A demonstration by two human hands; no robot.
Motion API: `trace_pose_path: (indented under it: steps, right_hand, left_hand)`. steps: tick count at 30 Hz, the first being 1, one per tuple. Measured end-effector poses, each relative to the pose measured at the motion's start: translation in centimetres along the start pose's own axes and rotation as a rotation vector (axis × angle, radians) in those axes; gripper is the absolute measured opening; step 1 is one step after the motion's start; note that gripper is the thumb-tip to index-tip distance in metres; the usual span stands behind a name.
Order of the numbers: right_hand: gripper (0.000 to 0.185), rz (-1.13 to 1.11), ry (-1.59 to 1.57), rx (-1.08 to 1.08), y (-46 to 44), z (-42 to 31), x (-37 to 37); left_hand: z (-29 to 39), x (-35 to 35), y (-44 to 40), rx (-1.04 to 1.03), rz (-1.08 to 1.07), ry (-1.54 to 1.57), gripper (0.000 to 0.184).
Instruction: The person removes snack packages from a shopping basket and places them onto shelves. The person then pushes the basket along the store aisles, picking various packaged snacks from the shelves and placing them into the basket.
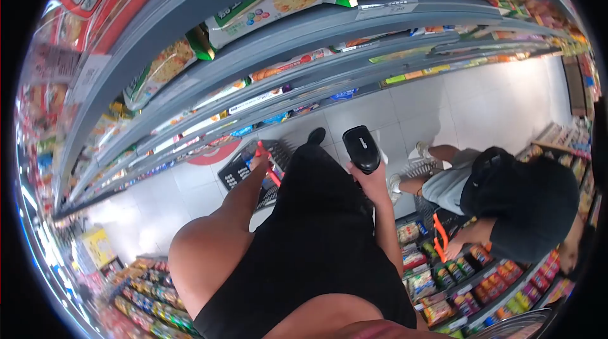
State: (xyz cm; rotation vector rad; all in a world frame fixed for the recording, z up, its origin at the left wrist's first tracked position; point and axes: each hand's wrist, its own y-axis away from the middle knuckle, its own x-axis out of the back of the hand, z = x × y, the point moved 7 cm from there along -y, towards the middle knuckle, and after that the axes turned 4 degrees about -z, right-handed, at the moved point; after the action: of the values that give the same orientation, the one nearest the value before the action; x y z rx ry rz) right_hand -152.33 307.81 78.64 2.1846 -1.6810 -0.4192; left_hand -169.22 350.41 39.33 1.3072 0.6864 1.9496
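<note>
My left hand [258, 160] is closed around the red handle [273, 176] of a dark shopping basket [233, 179], which hangs low beside my left leg. What lies in the basket is mostly hidden by my arm and body. In front of my right side, my right hand [367, 177] grips a black handheld device [361, 148] with a rounded top and a small white mark. The device is held out over the tiled floor, apart from the shelves.
Shelves [380, 13] of packaged snacks curve across the front and left. To my right another person [532, 206] in dark clothing holds an orange-handled basket [440, 238]. Snack racks [487, 291] stand behind that person. Pale tiles [437, 108] cover the aisle floor.
</note>
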Motion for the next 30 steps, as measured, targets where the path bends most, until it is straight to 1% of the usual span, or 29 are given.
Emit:
trace_pose_path:
  steps: [2, 4, 5, 6, 9, 12, 13, 14, 16, 19, 20, 21, 22, 23, 24, 25, 27, 29, 30]
  right_hand:
    - [0.021, -0.071, 0.04, 0.018, -0.4, 0.4, 2.7]
    - [0.022, -0.144, 0.069, 0.069, -1.0, 0.4, 5.7]
    - [0.021, -0.151, 0.09, 0.139, -1.3, 0.0, 7.3]
    - [0.02, -0.186, 0.078, 0.139, -1.6, -0.3, 8.6]
    - [0.021, -0.264, 0.097, 0.144, -2.5, -2.0, 12.7]
    - [0.023, -0.326, 0.108, 0.114, -3.9, -2.4, 15.3]
    - [0.025, -0.349, 0.103, 0.1, -4.2, -2.8, 15.7]
    - [0.025, -0.371, 0.114, 0.095, -4.6, -2.8, 16.0]
    - [0.025, -0.415, 0.145, 0.098, -5.9, -2.9, 16.4]
    - [0.026, -0.407, 0.177, 0.093, -7.7, -4.1, 16.1]
    - [0.027, -0.415, 0.192, 0.083, -8.5, -4.3, 15.6]
    - [0.027, -0.382, 0.267, 0.082, -8.8, -5.4, 15.6]
    - [0.026, -0.359, 0.269, 0.019, -9.3, -5.3, 15.7]
    - [0.025, -0.373, 0.236, 0.018, -9.5, -5.3, 15.7]
    - [0.025, -0.376, 0.207, 0.032, -10.2, -5.8, 15.5]
    - [0.024, -0.384, 0.213, 0.065, -11.1, -6.7, 15.0]
    - [0.022, -0.407, 0.246, 0.093, -11.1, -7.7, 15.2]
    - [0.021, -0.438, 0.264, 0.077, -11.7, -7.9, 15.6]
    - [0.021, -0.452, 0.266, 0.076, -12.1, -8.0, 15.9]
  left_hand:
    - [-3.2, -5.3, -2.7, 0.065, -0.083, 0.216, 0.034]
    - [-4.2, -9.5, -1.0, 0.106, -0.129, 0.307, 0.036]
    - [-5.7, -11.5, -1.9, 0.053, -0.08, 0.124, 0.036]
    - [-6.6, -13.5, -2.2, 0.0, -0.036, -0.06, 0.035]
    - [-5.7, -18.3, 4.2, -0.081, 0.003, 0.068, 0.035]
    - [-0.2, -18.4, 14.0, -0.179, 0.138, 0.137, 0.035]
    - [0.1, -19.3, 14.1, -0.227, 0.078, 0.186, 0.034]
    - [0.3, -19.7, 14.2, -0.27, 0.084, 0.194, 0.031]
    - [1.8, -20.2, 15.3, -0.328, -0.015, 0.251, 0.029]
    - [9.3, -17.3, 22.6, -0.377, 0.084, 0.332, 0.03]
    - [11.1, -16.3, 22.9, -0.664, 0.342, 0.13, 0.032]
    - [13.7, -15.3, 23.9, -0.762, 0.416, 0.141, 0.033]
    - [18.5, -13.0, 27.3, -0.872, 0.406, 0.178, 0.032]
    - [23.2, -10.9, 30.0, -1.039, 0.399, 0.204, 0.033]
    - [26.8, -9.4, 31.2, -1.145, 0.438, 0.219, 0.031]
    - [30.9, -6.7, 33.9, -1.309, 0.507, 0.221, 0.029]
    - [36.1, -1.9, 37.8, -1.463, 0.591, 0.295, 0.027]
    - [40.2, 2.4, 41.3, -1.576, 0.813, 0.273, 0.027]
    - [42.1, 3.8, 41.7, -1.591, 0.822, 0.219, 0.026]
